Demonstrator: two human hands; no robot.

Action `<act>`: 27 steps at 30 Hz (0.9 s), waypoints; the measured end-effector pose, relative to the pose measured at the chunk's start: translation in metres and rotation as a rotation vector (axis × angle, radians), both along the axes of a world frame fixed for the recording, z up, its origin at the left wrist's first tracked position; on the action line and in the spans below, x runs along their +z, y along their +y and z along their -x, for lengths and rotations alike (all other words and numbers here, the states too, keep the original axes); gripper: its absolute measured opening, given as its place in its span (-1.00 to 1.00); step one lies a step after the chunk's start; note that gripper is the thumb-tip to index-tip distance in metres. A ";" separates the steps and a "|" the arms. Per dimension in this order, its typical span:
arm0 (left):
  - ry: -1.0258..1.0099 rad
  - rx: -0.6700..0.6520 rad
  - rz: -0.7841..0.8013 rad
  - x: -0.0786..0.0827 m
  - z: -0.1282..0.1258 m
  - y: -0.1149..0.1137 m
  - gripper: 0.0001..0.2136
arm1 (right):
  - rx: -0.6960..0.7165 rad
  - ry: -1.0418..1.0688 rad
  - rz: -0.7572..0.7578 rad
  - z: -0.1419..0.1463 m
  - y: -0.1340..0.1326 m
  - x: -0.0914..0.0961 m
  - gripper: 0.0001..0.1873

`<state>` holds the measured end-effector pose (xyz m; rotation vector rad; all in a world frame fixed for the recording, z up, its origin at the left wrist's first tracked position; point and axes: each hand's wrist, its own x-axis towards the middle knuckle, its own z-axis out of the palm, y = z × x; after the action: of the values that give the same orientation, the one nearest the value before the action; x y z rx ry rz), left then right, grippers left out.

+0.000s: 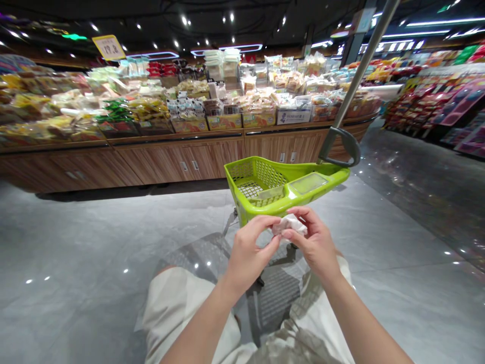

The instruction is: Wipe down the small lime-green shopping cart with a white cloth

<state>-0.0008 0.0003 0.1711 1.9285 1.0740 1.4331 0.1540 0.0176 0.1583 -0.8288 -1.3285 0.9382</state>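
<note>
A small crumpled white piece, like tissue, is pinched between both hands in front of my knees. My left hand grips its left side between thumb and fingers. On the other side, my right hand closes on it with thumb and fingertips. Right behind the hands stands a lime-green shopping cart; its basket holds nothing that I can see. The cart's dark grey loop handle is at its right end, and a metal pole rises there.
Beyond the cart runs a long wooden display counter stacked with packaged foods. A price sign hangs over its left part. At the right are more shelves with colourful packets. Grey glossy floor lies around me.
</note>
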 end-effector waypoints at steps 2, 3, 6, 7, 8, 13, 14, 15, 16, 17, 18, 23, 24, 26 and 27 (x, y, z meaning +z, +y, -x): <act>-0.143 0.038 0.087 -0.003 -0.002 -0.002 -0.85 | 0.071 -0.006 -0.023 0.000 -0.002 -0.001 -0.50; -0.206 0.048 0.121 -0.005 -0.003 -0.003 -0.86 | 0.093 -0.015 -0.034 0.000 -0.003 -0.002 -0.52; -0.270 -0.016 0.175 -0.007 -0.004 -0.008 -0.87 | 0.035 -0.043 -0.028 -0.001 -0.005 -0.010 -0.74; -0.261 -0.056 0.184 -0.007 -0.004 -0.009 -0.85 | -0.001 -0.052 -0.023 -0.001 -0.005 -0.013 -0.80; -0.249 -0.084 0.195 -0.007 -0.004 -0.011 -0.81 | -0.023 -0.060 -0.024 -0.002 -0.005 -0.015 -0.83; -0.211 -0.083 0.224 -0.008 -0.003 -0.012 -0.75 | 0.058 -0.089 -0.145 -0.006 -0.008 -0.018 -0.83; -0.217 -0.096 0.213 -0.009 -0.003 -0.012 -0.80 | 0.070 -0.092 -0.169 -0.007 -0.009 -0.016 -0.83; -0.229 -0.111 0.199 -0.010 -0.003 -0.011 -0.84 | 0.079 -0.092 -0.185 -0.008 -0.010 -0.015 -0.84; -0.248 -0.119 0.187 -0.010 -0.002 -0.011 -0.87 | 0.089 -0.089 -0.193 -0.008 -0.011 -0.014 -0.87; -0.271 -0.117 0.179 -0.010 -0.001 -0.011 -0.88 | 0.102 -0.084 -0.194 -0.009 -0.012 -0.013 -0.89; -0.293 -0.113 0.179 -0.011 -0.001 -0.011 -0.88 | 0.114 -0.078 -0.189 -0.010 -0.012 -0.013 -0.89; -0.319 -0.165 0.295 -0.011 0.002 -0.014 -0.92 | 0.125 -0.131 -0.149 -0.016 -0.014 -0.016 -0.87; -0.331 -0.157 0.319 -0.011 0.002 -0.014 -0.90 | 0.139 -0.132 -0.142 -0.018 -0.014 -0.017 -0.88; -0.377 -0.115 0.337 -0.011 0.000 -0.015 -0.86 | 0.185 -0.074 -0.126 -0.019 -0.015 -0.020 -0.80; -0.400 -0.095 0.330 -0.012 -0.002 -0.016 -0.86 | 0.206 -0.027 -0.107 -0.018 -0.016 -0.022 -0.72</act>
<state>0.0015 -0.0154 0.1594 1.3726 0.9441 1.4084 0.1721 0.0018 0.1362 -0.6326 -1.4950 1.0094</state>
